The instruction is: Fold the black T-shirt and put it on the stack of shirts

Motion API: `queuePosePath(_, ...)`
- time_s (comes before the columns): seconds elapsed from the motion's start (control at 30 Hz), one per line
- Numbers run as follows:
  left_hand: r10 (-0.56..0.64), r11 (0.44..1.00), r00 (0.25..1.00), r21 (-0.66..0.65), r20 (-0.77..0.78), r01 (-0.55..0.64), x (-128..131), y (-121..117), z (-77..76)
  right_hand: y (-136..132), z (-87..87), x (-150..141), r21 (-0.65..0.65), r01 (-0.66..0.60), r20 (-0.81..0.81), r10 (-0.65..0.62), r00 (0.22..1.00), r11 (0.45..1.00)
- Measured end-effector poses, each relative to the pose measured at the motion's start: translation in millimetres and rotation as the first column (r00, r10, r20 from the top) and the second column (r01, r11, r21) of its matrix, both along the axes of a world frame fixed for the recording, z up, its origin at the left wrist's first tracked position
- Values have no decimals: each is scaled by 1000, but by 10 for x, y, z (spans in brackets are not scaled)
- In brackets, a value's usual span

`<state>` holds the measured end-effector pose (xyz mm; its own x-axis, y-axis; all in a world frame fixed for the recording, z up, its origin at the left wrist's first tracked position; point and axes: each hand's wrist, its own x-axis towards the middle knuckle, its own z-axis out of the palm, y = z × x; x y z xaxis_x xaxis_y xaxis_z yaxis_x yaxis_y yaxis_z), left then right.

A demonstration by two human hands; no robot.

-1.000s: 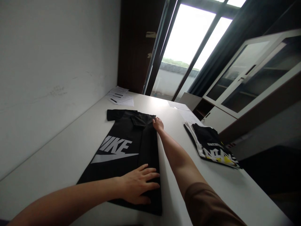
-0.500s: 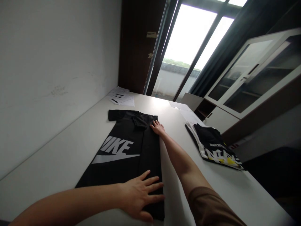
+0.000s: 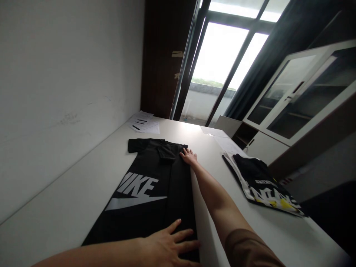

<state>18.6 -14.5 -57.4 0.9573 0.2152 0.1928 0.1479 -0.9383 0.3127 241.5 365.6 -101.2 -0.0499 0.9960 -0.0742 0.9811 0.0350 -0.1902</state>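
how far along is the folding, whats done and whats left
Perhaps partway through the black shirt. Looks done: the folded pile, and the shirt's right-hand side, its turned-in sleeve on top. In hand: the left hand lies on the lower part, the right hand at the collar end. Probably left: the other side, whose spread sleeve sticks out.

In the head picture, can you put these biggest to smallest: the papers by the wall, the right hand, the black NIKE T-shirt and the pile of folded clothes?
As they look here:
1. black NIKE T-shirt
2. pile of folded clothes
3. papers by the wall
4. right hand
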Motion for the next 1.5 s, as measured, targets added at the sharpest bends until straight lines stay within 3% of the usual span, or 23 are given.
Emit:
queuePosePath(0.17,35,991,999,126,12,-36,88,92,-291,14,59,72,8,22,14,-22,1000,1000)
queuePosePath(0.4,49,966,999,255,-1,-47,107,150,-403,-328,131,138,91,-90,-13,91,996,992)
queuePosePath(0.63,82,933,991,341,102,-113,185,244,-650,-1214,170,327,125,-356,-90,368,926,926)
queuePosePath(0.77,49,959,992,271,118,-79,219,222,-625,-1871,240,450,127,-490,-102,503,858,862)
queuePosePath(0.97,9,997,984,78,180,-23,259,170,-579,-2822,509,554,98,-605,-160,613,774,790)
queuePosePath(1.13,4,989,966,144,258,-42,259,163,-661,-3468,672,565,58,-661,-221,655,723,748)
queuePosePath(1.23,21,971,960,221,281,-86,250,143,-662,-3713,646,590,42,-693,-249,679,690,719)
queuePosePath(1.37,43,936,958,324,285,-139,231,132,-617,-3831,474,646,27,-723,-256,704,662,690)
queuePosePath(1.5,56,921,968,362,244,-144,264,176,-756,-3820,372,662,55,-703,-234,693,681,709)
